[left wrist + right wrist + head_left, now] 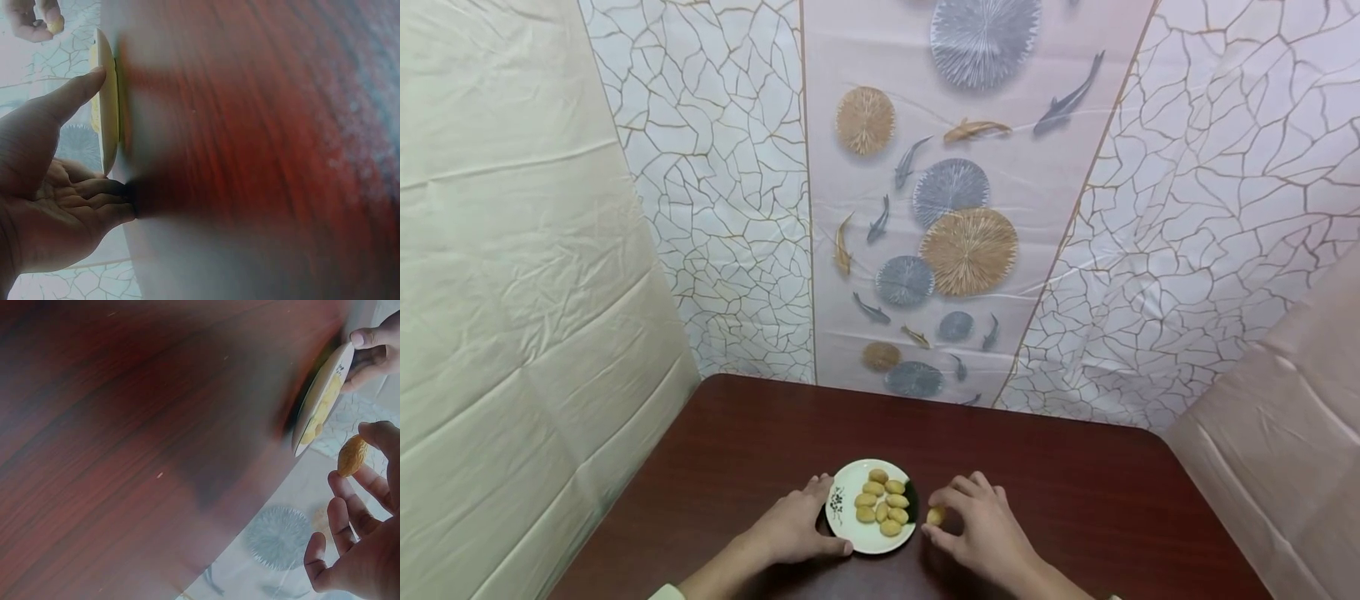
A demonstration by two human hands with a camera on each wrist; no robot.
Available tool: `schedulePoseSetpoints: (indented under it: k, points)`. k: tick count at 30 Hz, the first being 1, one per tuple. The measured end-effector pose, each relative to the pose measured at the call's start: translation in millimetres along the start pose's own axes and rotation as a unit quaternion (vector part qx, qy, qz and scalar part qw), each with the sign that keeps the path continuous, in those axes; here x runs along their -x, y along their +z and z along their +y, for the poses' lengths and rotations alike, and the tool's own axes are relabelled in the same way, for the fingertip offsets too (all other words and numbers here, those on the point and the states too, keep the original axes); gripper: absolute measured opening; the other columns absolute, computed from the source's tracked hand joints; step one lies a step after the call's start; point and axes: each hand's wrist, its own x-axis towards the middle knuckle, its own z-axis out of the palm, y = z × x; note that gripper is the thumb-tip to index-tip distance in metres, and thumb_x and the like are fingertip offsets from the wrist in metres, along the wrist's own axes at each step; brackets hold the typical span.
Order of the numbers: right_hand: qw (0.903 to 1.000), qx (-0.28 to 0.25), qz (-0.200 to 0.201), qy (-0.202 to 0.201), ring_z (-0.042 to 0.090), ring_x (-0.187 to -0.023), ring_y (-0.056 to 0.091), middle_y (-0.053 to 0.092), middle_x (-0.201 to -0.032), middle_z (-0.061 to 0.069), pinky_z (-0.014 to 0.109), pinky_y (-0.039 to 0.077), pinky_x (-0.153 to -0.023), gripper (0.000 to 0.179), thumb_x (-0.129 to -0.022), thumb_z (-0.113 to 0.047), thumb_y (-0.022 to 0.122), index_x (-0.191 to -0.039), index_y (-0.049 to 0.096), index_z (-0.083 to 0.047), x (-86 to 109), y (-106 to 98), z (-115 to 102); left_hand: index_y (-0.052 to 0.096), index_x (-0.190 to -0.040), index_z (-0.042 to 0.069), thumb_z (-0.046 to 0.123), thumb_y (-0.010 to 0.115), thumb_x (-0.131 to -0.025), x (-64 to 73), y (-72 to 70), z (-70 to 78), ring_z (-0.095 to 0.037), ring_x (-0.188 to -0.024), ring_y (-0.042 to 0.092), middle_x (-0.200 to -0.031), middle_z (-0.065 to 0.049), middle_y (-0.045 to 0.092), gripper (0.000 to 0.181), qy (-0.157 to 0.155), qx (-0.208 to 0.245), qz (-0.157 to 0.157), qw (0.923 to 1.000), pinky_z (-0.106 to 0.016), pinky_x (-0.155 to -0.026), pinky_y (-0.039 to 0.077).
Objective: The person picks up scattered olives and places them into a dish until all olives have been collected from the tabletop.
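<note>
A small white plate [842, 537] with a dark floral print and a dark green patch at its right edge stands on the table, bearing several yellow-brown oval dried fruits [891, 527]. My left hand [793, 525] spans the plate's left side, thumb and extended fingers touching its rim. Just right of the plate, my right hand [988, 529] pinches one wrinkled, date-like dried fruit [352, 456] between thumb and fingertips. In the right wrist view, its other fingers are loosely bent beneath that fruit. The left wrist view shows the plate [109, 125] edge-on beside the left thumb.
The dark red-brown wooden table [760, 433] extends around the plate. A patterned cloth backdrop [880, 250] with fish and round leaves hangs behind it. Pale cloth walls [512, 292] stand at left and right.
</note>
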Motion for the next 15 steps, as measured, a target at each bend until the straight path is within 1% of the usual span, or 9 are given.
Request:
schedulePoseSetpoints:
  k: [3,7,11,15]
  points:
    - [0.9999,-0.008,-0.007,-0.01,0.002,-0.092,0.05,0.067,-0.097,-0.022,0.032,0.035,-0.078,0.024,-0.084,-0.032,0.098,-0.098,0.079,-0.034,-3.4,5,-5,0.037,-0.168,-0.007,0.057,0.092,-0.085,0.6,0.1,-2.8,-0.058,-0.156,0.044,-0.171,-0.035,0.04,0.118,-0.006,0.003,-0.002,1.0,-0.075,-0.124,0.039]
    - [0.9995,-0.016,-0.026,-0.006,0.003,-0.093,0.051,0.068,-0.098,-0.02,0.033,0.036,-0.079,0.022,-0.087,-0.035,0.096,-0.101,0.081,-0.029,-7.1,9,-9,0.037,-0.168,-0.006,0.058,0.092,-0.084,2.8,-0.7,-2.5,-0.059,-0.154,0.046,-0.17,-0.036,0.041,0.119,-0.009,-0.001,0.004,0.9999,-0.076,-0.123,0.04]
    - [0.9987,-0.026,-0.044,0.001,0.005,-0.094,0.052,0.069,-0.099,-0.018,0.035,0.037,-0.079,0.022,-0.088,-0.036,0.095,-0.103,0.081,-0.026,-9.5,11,-13,0.039,-0.167,-0.007,0.057,0.093,-0.084,2.0,-0.6,0.2,-0.059,-0.153,0.047,-0.17,-0.036,0.042,0.118,-0.004,-0.005,0.01,0.9999,-0.076,-0.122,0.04]
    - [0.9981,-0.028,-0.055,-0.001,0.005,-0.094,0.051,0.069,-0.1,-0.017,0.037,0.038,-0.079,0.022,-0.089,-0.037,0.094,-0.103,0.081,-0.026,-10.6,13,-16,0.039,-0.167,-0.008,0.057,0.093,-0.084,0.0,1.5,0.1,-0.059,-0.154,0.047,-0.17,-0.036,0.042,0.118,0.004,-0.004,0.011,0.9999,-0.076,-0.122,0.04]
